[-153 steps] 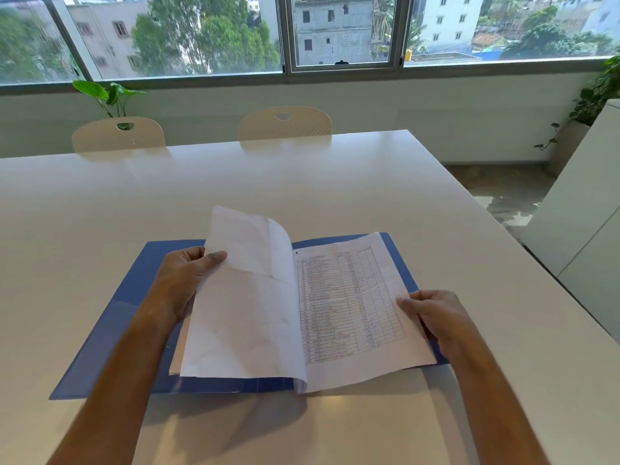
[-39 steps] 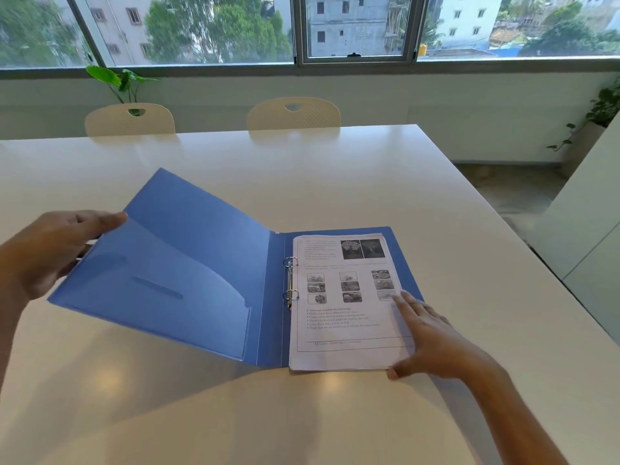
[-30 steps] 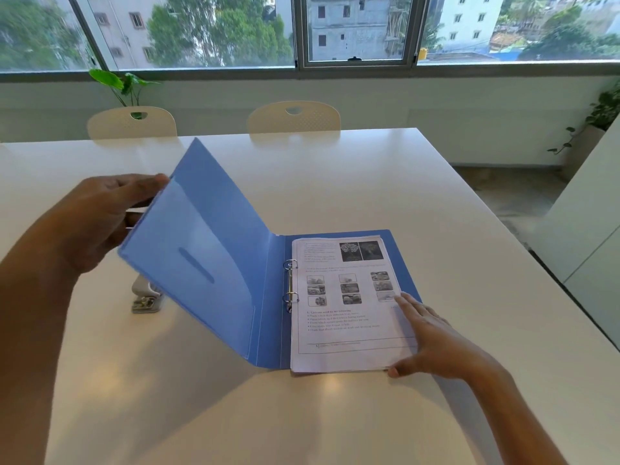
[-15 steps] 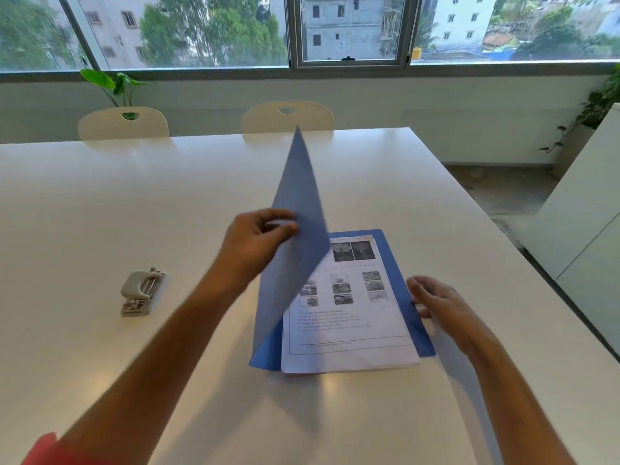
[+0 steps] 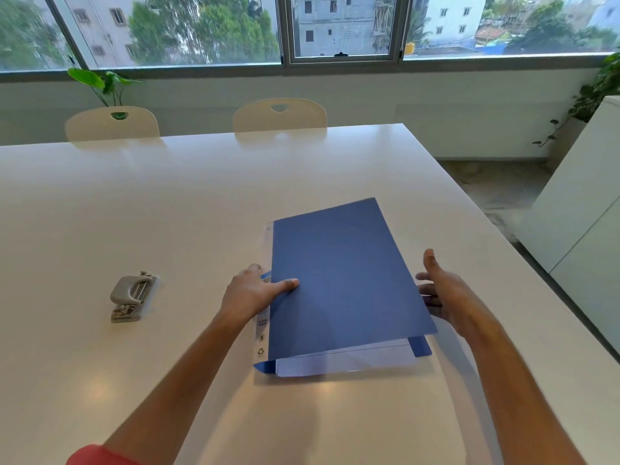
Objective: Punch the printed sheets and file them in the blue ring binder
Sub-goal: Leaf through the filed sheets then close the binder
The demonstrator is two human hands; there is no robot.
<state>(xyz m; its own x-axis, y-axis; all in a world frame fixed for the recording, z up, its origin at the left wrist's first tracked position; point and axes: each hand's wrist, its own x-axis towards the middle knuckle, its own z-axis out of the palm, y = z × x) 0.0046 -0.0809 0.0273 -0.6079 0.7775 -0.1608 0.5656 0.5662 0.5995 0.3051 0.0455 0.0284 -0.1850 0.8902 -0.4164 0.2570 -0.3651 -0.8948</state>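
The blue ring binder (image 5: 345,280) lies on the white table (image 5: 201,196), its front cover down over the printed sheets (image 5: 345,362), whose lower edge shows beneath the slightly raised cover. My left hand (image 5: 251,292) holds the binder at its spine side, thumb on top of the cover. My right hand (image 5: 443,290) sits at the cover's right edge with fingers spread, touching or just beside it. A grey hole punch (image 5: 132,295) rests on the table to the left, apart from both hands.
Two beige chairs (image 5: 280,114) stand at the table's far side under the window. The table's right edge drops to the floor, with a white cabinet (image 5: 583,229) beyond. Plants (image 5: 104,83) stand at the far left and right.
My left hand swung the front cover over from the left and brought it down on the sheets. My right hand slid off the page to the binder's right edge. The hole punch came into view.
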